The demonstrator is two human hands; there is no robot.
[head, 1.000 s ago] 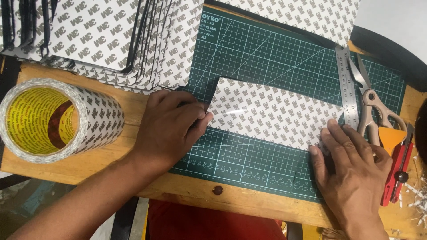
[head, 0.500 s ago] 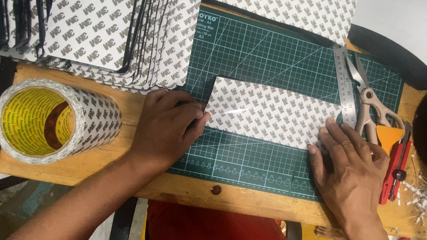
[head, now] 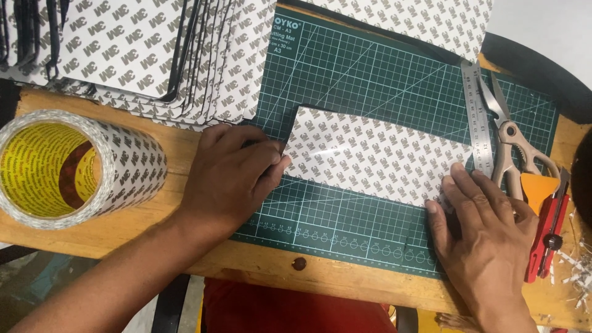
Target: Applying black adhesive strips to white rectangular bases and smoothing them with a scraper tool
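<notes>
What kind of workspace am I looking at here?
Probably a small craft or cutting workbench: a green cutting mat on a wooden board, a steel ruler with scissors, and a big tape roll.

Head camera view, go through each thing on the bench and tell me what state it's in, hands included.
Patterned sheet: flat on the mat, pressed at both ends.
Left hand: palm down on the sheet's left end.
Right hand: fingers flat on the sheet's right corner.
Cutting mat: flat on the bench.
Tape roll: on its side, core facing the camera.
Scissors: closed, lying flat.
Steel ruler: flat beside the scissors.
Sheet stack: fanned out.
</notes>
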